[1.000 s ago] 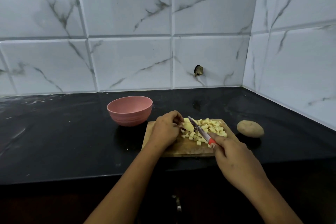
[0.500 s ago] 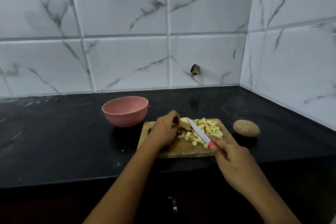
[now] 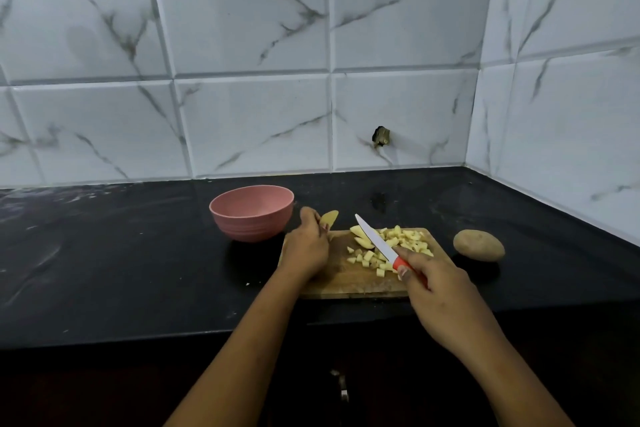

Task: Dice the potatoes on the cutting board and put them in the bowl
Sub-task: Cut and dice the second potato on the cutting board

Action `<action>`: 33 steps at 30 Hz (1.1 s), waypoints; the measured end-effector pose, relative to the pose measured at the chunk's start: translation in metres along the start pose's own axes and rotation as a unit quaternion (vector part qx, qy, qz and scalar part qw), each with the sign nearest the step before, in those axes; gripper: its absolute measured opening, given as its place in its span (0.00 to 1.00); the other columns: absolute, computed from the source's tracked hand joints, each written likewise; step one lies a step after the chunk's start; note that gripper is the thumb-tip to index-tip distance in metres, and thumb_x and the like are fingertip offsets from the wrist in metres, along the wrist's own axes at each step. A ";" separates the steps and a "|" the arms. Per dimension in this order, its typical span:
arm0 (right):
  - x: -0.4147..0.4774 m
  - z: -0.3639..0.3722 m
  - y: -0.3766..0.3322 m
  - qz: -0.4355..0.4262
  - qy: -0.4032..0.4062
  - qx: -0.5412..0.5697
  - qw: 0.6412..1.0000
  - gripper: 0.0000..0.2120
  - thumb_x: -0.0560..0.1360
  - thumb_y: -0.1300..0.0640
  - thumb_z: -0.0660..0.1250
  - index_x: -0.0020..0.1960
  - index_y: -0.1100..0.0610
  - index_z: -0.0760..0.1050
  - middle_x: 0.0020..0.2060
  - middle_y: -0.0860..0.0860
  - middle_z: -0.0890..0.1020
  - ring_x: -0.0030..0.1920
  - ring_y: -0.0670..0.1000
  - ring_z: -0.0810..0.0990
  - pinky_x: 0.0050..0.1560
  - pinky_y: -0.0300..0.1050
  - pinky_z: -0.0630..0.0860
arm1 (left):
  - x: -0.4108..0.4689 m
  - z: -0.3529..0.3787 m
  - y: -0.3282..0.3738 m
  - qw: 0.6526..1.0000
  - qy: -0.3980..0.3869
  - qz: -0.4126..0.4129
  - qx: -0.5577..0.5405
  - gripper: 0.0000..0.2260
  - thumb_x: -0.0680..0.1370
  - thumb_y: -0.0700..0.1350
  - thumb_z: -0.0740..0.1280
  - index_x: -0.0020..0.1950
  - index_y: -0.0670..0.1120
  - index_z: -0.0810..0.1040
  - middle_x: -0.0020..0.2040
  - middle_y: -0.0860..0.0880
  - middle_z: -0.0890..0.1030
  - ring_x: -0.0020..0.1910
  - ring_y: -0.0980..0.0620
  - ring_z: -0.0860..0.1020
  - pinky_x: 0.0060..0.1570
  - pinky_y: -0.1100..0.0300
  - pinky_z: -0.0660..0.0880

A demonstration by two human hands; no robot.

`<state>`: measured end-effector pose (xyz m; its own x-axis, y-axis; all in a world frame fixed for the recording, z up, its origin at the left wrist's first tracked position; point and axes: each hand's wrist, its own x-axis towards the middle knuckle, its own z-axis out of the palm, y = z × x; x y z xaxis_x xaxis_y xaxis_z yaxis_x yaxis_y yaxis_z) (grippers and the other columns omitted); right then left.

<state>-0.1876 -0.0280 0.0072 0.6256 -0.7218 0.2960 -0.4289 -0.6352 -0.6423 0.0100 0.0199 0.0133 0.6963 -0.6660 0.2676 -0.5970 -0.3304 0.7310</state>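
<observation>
A wooden cutting board (image 3: 343, 282) lies on the black counter and carries a heap of diced potato (image 3: 403, 241) plus a few larger wedges (image 3: 360, 234). My left hand (image 3: 306, 246) pinches a potato slice (image 3: 329, 218), lifted over the board's far left corner, beside the pink bowl (image 3: 251, 211). My right hand (image 3: 436, 291) grips a knife (image 3: 375, 240) by its red handle, the white blade angled up-left over the dice. A whole unpeeled potato (image 3: 478, 245) sits on the counter right of the board.
The black counter (image 3: 104, 253) runs along a white marble-tiled wall at the back and on the right side. A small dark fitting (image 3: 381, 136) sticks out of the back wall. The counter's front edge lies just under my forearms.
My left hand has left the potato pieces at the blade and moved left toward the bowl, carrying a slice. The knife has lifted off the piece being cut.
</observation>
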 end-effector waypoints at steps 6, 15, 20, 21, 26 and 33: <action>-0.005 -0.011 0.014 0.026 0.003 0.043 0.999 0.18 0.81 0.50 0.57 0.71 0.42 0.69 0.40 0.43 0.77 0.31 0.44 0.74 0.31 0.38 0.69 | -0.003 0.003 0.012 0.998 -0.061 0.012 0.003 0.06 0.84 0.48 0.51 0.54 0.47 0.61 0.50 0.47 0.77 0.38 0.55 0.73 0.32 0.65 0.66; -0.011 -0.009 -0.001 -0.008 -0.006 0.007 1.000 0.17 0.82 0.50 0.57 0.70 0.43 0.70 0.53 0.44 0.77 0.43 0.45 0.76 0.44 0.41 0.76 | -0.010 0.005 0.000 0.978 0.009 0.014 -0.206 0.04 0.82 0.45 0.58 0.49 0.47 0.65 0.51 0.48 0.82 0.53 0.52 0.80 0.57 0.48 0.75; -0.017 0.004 -0.020 -0.056 -0.045 -0.124 0.990 0.18 0.82 0.48 0.54 0.71 0.38 0.65 0.49 0.42 0.79 0.43 0.42 0.76 0.40 0.39 0.74 | -0.021 -0.006 -0.010 0.992 0.064 0.066 -0.089 0.01 0.79 0.41 0.65 0.48 0.46 0.73 0.46 0.51 0.78 0.44 0.55 0.75 0.45 0.61 0.72; -0.015 0.006 -0.021 -0.058 -0.044 -0.154 0.985 0.19 0.82 0.48 0.53 0.72 0.38 0.64 0.49 0.42 0.79 0.43 0.42 0.76 0.39 0.40 0.74 | -0.023 -0.008 -0.012 0.991 0.086 0.089 -0.057 0.03 0.77 0.39 0.67 0.47 0.46 0.75 0.46 0.52 0.78 0.46 0.54 0.75 0.48 0.59 0.72; 0.006 0.008 -0.023 -0.040 -0.023 -0.259 0.965 0.20 0.82 0.54 0.52 0.72 0.41 0.65 0.52 0.47 0.80 0.47 0.47 0.79 0.40 0.42 0.74 | -0.030 -0.011 -0.018 0.991 0.056 0.115 0.047 0.07 0.74 0.35 0.68 0.45 0.47 0.79 0.52 0.52 0.75 0.49 0.52 0.75 0.54 0.58 0.73; 0.008 0.011 -0.023 -0.038 -0.024 -0.227 0.973 0.19 0.83 0.51 0.52 0.73 0.41 0.64 0.51 0.46 0.80 0.45 0.46 0.78 0.41 0.43 0.77 | -0.034 -0.014 -0.016 0.994 0.027 0.100 0.023 0.14 0.73 0.30 0.63 0.38 0.48 0.79 0.51 0.51 0.78 0.50 0.54 0.77 0.54 0.60 0.76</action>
<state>-0.1654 -0.0162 0.0167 0.6925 -0.6605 0.2901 -0.6161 -0.7507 -0.2385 0.0014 0.0568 0.0015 0.5811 -0.6854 0.4387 -0.7422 -0.2253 0.6312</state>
